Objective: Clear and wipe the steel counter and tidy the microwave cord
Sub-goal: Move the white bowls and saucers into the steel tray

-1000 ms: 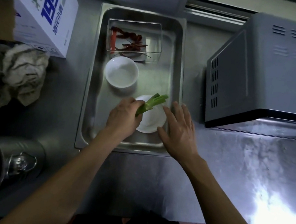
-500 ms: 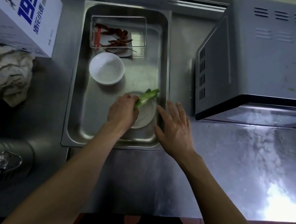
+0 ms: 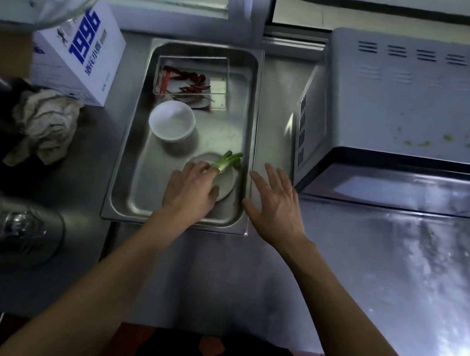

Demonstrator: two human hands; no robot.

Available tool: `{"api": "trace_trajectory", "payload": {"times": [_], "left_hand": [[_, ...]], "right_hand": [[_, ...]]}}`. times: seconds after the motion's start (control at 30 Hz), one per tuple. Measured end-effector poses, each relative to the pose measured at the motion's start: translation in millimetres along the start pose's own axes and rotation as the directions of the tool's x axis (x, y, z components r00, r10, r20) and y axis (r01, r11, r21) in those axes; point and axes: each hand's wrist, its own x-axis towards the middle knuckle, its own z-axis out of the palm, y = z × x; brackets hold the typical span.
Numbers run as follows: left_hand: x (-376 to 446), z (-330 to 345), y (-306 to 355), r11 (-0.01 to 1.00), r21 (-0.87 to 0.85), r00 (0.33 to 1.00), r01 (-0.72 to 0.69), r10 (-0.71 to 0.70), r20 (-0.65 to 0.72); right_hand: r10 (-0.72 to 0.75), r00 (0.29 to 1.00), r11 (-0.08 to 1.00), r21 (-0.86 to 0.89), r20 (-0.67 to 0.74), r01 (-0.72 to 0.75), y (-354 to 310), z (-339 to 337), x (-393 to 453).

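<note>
Barely anything's moved: left hand (image 3: pixel 190 187) still grips the scallion (image 3: pixel 227 161) over the small plate (image 3: pixel 225 181) inside the steel tray (image 3: pixel 174 220). Right hand (image 3: pixel 277 204) lies flat, fingers spread, against the tray's right rim, bare counter (image 3: pixel 366 275) beyond it under the microwave (image 3: pixel 422 115).

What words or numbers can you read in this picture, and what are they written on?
"1996": big blue digits on the side of the white box.
Blue Chinese characters beside the number on the same box: too blurred to read.
Small print lower on that box: too small to read.
The microwave shows no readable text.
</note>
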Motion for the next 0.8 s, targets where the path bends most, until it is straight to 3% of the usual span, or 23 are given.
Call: {"api": "trace_trajectory", "payload": {"times": [0.47,0.8], "left_hand": [[-95,-28,28,0.991,-0.128,0.987,0.049,-0.068,-0.145],[-140,-31,66,0.973,-0.155,0.977,-0.170,0.146,-0.152]], "right_hand": [[-0.157,0.987,0.987,0.035,-0.019,0.158,2,-20,-44],[0.055,0.994,0.999,0.006,-0.098,-0.054,27,-48,-145]]}}
